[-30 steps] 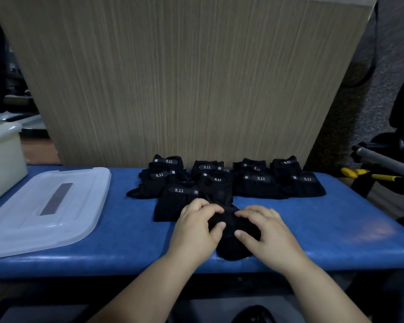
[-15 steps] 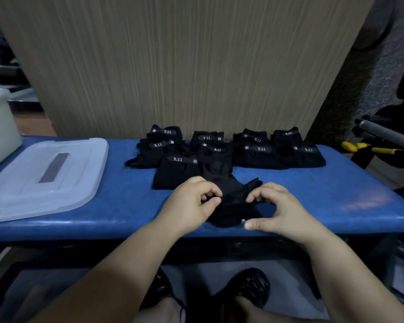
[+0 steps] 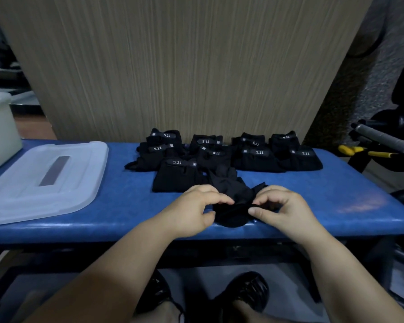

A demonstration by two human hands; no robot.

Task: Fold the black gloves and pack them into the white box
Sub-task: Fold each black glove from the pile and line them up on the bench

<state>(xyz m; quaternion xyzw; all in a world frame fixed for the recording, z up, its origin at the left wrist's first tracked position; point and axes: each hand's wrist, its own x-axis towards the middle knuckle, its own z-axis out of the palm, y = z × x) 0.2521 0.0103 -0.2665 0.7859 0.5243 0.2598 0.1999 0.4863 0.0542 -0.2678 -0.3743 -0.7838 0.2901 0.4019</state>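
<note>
Black glove (image 3: 233, 207), crumpled at the near edge of the bench (image 3: 126, 206), is pinched from both sides by my left hand (image 3: 191, 212) and right hand (image 3: 283, 212), likely to square a fold, with folded gloves (image 3: 257, 157) parked beyond and lid (image 3: 44, 180) and white box (image 3: 0, 134) far left.

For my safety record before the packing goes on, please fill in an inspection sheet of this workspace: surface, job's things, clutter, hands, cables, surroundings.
Surface: blue padded table, glossy.
Job's things: one loose black glove at the near edge, between the hands; folded gloves with 5.11 labels in rows behind it; white box at the far left, partly out of frame; translucent lid flat on the table beside it.
Clutter: yellow-handled tool and grey handle at the right, off the table.
Hands: left hand and right hand both pinch the loose glove.
Cables: nothing seen.
Surroundings: wood-grain panel behind the table; black shoes below.
</note>
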